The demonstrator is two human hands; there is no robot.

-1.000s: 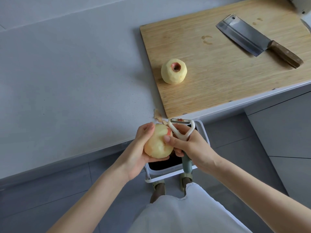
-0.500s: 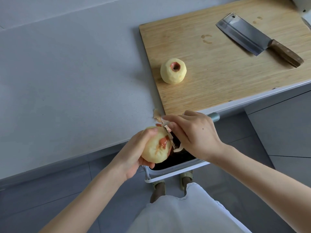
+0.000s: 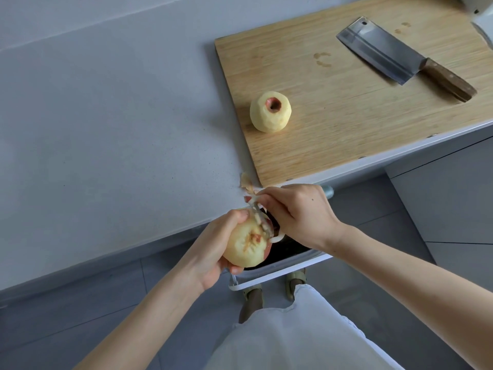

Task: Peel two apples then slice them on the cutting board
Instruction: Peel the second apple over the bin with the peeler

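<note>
a grey bench (image 3: pixel 106 129) fills the left and middle of the view. a wooden cutting board (image 3: pixel 346 124) lies on it at the right, reaching to the bench's front edge. a cleaver (image 3: pixel 384 50) with a brown wooden handle lies flat on the far right part of the board, blade toward the middle. below the bench edge stands a white-rimmed bin (image 3: pixel 282 273) with a dark inside.

both hands are in front of the bench edge, over the bin. the left hand (image 3: pixel 210 252) cups the second apple (image 3: pixel 244 248), thumb and fingers curled round it; the apple is mostly pale flesh, with red skin at its lower right side. the right hand (image 3: pixel 301 214) has its fingers curled round a peeler (image 3: pixel 259 216), whose blurred blade touches the top of the held apple.

the first apple (image 3: pixel 270 112), fully peeled except for a red ring at its top hollow, sits near the board's left edge, well apart from the cleaver. a small peel scrap (image 3: pixel 245 182) lies on the bench edge just beside the board's near corner.
</note>
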